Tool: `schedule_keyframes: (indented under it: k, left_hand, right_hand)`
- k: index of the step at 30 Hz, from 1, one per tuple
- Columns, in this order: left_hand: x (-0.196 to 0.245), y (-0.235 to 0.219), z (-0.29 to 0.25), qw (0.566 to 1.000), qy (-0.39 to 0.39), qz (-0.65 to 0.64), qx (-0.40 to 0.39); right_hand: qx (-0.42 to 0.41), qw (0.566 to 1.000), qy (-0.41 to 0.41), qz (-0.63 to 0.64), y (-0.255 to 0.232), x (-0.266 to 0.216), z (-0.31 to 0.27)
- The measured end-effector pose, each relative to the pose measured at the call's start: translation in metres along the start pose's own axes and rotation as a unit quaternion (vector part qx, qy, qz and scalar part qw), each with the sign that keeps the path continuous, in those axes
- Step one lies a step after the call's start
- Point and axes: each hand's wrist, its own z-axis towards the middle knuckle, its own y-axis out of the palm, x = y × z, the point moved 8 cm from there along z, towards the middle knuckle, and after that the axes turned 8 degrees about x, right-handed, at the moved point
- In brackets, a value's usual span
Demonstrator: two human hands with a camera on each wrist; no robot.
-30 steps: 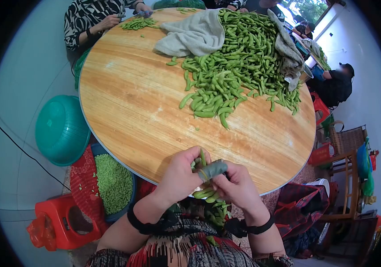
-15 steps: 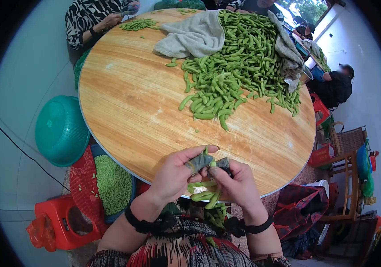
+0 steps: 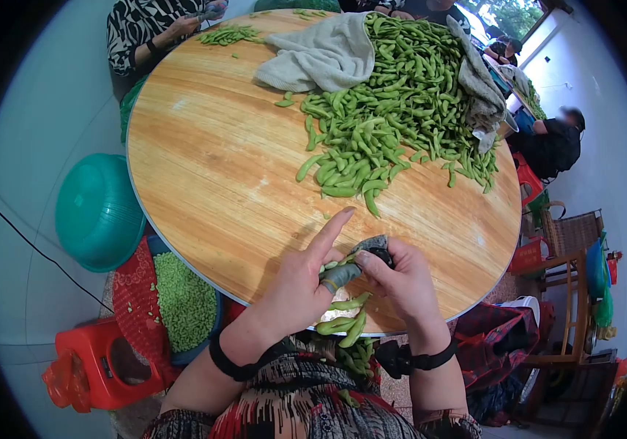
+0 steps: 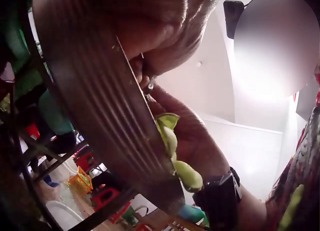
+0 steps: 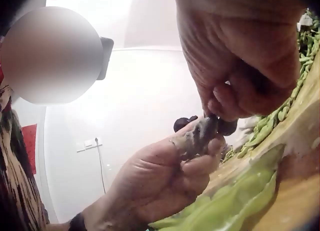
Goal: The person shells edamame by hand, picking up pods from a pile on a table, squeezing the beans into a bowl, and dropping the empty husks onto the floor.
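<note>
Over the round table, the left hand, index straight, and right hand pinch a pod. Left wrist: loose pods overhang the edge; a nudge could drop them. Right wrist: fingers hide the pod; a slack pinch might lose it.

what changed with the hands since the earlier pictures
The left hand's index finger has straightened out over the table; the right hand has moved slightly forward and rightward. The pod heap, grey towel and shelled beans stayed put.
</note>
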Motion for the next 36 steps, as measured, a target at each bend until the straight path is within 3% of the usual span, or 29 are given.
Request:
schedule_keyframes:
  k: [3,5,6,8,12,14,15,17,18,20,24,27,29,30,31,33,35,36]
  left_hand:
    - [0.003,-0.004,0.003,0.999,0.033,0.04,-0.012]
    - [0.011,-0.005,0.004,0.995,0.091,-0.017,-0.04]
    - [0.009,-0.005,0.003,0.995,0.091,-0.017,-0.042]
    - [0.011,-0.005,0.001,0.988,0.143,-0.03,-0.043]
    - [0.007,-0.005,0.002,0.991,0.13,-0.035,-0.022]
    - [-0.026,0.0,0.002,0.974,-0.118,-0.193,-0.012]
    - [-0.027,-0.002,0.003,0.974,-0.117,-0.192,-0.011]
    - [-0.034,0.002,0.001,0.928,-0.158,-0.332,-0.058]
    - [-0.034,0.001,0.002,0.928,-0.158,-0.332,-0.058]
    - [-0.035,0.006,-0.002,0.889,-0.205,-0.402,-0.077]
    - [-0.051,0.01,-0.003,0.887,-0.229,-0.4,-0.041]
    - [-0.049,0.008,0.0,0.924,-0.206,-0.322,-0.025]
    - [-0.046,0.003,0.004,0.976,-0.151,-0.155,-0.003]
    - [-0.047,0.003,0.003,0.977,-0.15,-0.154,-0.003]
    - [-0.05,0.005,0.002,0.97,-0.163,-0.181,-0.008]
    - [-0.052,0.008,0.001,0.963,-0.173,-0.206,-0.016]
    - [-0.052,0.015,-0.003,0.913,-0.211,-0.349,-0.027]
    - [-0.051,0.015,-0.004,0.913,-0.21,-0.348,-0.029]
  right_hand:
    - [-0.035,0.995,0.059,0.078,0.005,0.005,-0.002]
    - [-0.079,0.922,0.22,0.309,0.02,0.022,-0.011]
    - [-0.078,0.921,0.22,0.31,0.021,0.026,-0.011]
    - [-0.133,0.856,0.239,0.438,0.034,0.028,-0.015]
    - [-0.084,0.904,0.194,0.371,0.025,0.026,-0.016]
    - [-0.008,0.981,0.049,0.186,0.009,0.014,-0.012]
    - [-0.008,0.981,0.047,0.186,0.01,0.012,-0.014]
    - [0.006,0.997,-0.049,0.067,0.008,-0.004,-0.018]
    - [0.004,0.995,-0.076,0.061,0.008,-0.008,-0.019]
    - [0.009,0.994,-0.106,0.03,0.01,-0.008,-0.019]
    - [0.045,0.98,-0.173,-0.087,0.012,-0.014,-0.022]
    - [0.072,0.965,-0.212,-0.139,0.014,-0.013,-0.025]
    - [0.075,0.959,-0.225,-0.156,0.014,-0.013,-0.026]
    - [0.078,0.953,-0.238,-0.173,0.014,-0.015,-0.027]
    - [0.079,0.953,-0.238,-0.172,0.013,-0.015,-0.027]
    - [0.058,0.997,-0.046,0.028,0.007,0.01,-0.019]
    - [0.056,0.995,-0.017,0.086,0.005,0.012,-0.02]
    - [0.057,0.989,0.011,0.136,0.003,0.013,-0.021]
